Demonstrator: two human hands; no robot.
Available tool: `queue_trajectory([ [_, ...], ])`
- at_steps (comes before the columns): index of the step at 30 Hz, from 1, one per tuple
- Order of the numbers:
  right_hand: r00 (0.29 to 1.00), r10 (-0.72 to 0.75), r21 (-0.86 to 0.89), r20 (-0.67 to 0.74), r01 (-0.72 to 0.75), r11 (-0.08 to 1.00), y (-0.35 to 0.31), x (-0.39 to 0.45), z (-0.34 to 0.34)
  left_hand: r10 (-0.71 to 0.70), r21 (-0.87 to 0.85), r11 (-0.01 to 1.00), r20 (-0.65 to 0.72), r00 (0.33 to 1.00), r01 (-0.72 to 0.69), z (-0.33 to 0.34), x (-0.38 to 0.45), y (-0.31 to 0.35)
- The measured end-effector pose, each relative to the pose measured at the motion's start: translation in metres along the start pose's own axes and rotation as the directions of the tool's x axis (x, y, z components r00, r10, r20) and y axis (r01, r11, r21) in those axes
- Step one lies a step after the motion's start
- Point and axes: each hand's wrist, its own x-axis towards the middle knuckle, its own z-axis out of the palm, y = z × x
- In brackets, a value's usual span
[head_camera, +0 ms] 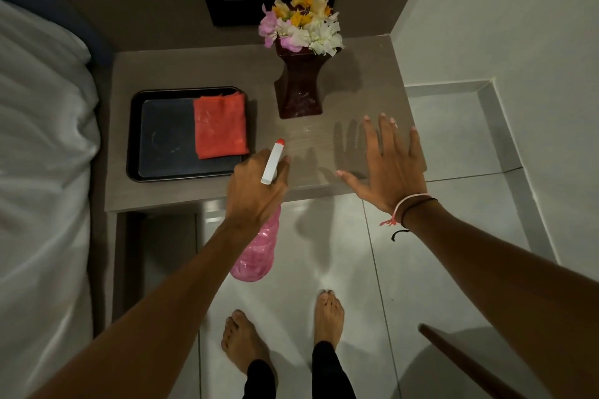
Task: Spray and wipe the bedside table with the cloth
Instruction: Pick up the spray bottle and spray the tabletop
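Observation:
The grey-brown bedside table (181, 194) fills the middle of the view. My left hand (256, 191) grips a pink spray bottle (259, 253) by its white trigger head, with the red nozzle pointing at the tabletop. The bottle's body hangs below the table's front edge. My right hand (389, 165) hovers flat with fingers spread over the table's right front part, holding nothing. A folded red cloth (220, 125) lies on the right half of a black tray (162, 136) on the table's left side.
A dark red vase (299, 87) with white, pink and yellow flowers stands at the back of the table. A bed with white sheets (42, 155) borders the left. A white wall is on the right. My bare feet stand on pale floor tiles; a brown stick (460, 359) leans bottom right.

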Motion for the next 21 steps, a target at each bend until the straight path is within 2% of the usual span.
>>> queue_trajectory([
  [3, 1.000, -0.016, 0.014, 0.002, 0.016, 1.000, -0.003, -0.002, 0.000, 0.018, -0.036, 0.999, -0.029, 0.999, -0.019, -0.019, -0.008, -0.004],
  [7, 0.999, -0.048, 0.031, 0.011, 0.047, 0.998, -0.019, -0.003, 0.000, -0.033, -0.152, 0.988, -0.049, 0.998, 0.026, -0.064, -0.011, -0.009],
  [9, 0.998, -0.065, 0.053, 0.009, 0.065, 0.996, -0.031, -0.001, 0.001, 0.004, -0.204, 0.978, -0.153, 0.988, -0.035, -0.093, -0.004, -0.007],
  [12, 0.994, -0.105, 0.098, 0.017, 0.103, 0.990, -0.055, 0.002, 0.001, 0.036, -0.203, 0.972, -0.378, 0.925, -0.121, -0.135, 0.018, -0.008],
  [18, 0.987, -0.158, 0.152, 0.028, 0.152, 0.977, -0.104, 0.020, -0.006, 0.073, -0.174, 0.965, -0.543, 0.837, -0.197, -0.174, 0.078, -0.020],
  [21, 0.980, -0.200, 0.194, 0.001, 0.196, 0.961, -0.127, 0.040, -0.010, 0.110, -0.185, 0.951, -0.548, 0.829, -0.248, -0.176, 0.108, -0.033],
])
